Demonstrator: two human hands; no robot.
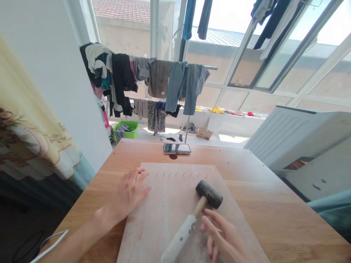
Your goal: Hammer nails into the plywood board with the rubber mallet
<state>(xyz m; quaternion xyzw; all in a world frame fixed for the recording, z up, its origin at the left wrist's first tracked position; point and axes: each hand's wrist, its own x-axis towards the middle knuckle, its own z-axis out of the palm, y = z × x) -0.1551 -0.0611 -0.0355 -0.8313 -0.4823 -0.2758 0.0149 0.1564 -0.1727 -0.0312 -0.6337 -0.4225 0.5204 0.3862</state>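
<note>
Head view: mallet (191, 220) between both hands (131, 193) (223, 235), nearer the right.

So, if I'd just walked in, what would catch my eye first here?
Probably the black-headed mallet slanting over the pale board, its handle beside the person's right hand. Next, a row of small nails near the board's far edge, to the right of the left hand. Beyond the table, laundry hangs in front of the windows.

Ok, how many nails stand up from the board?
8: nails in one row across the far end of the board; the mallet or right hand may hide others.
</note>
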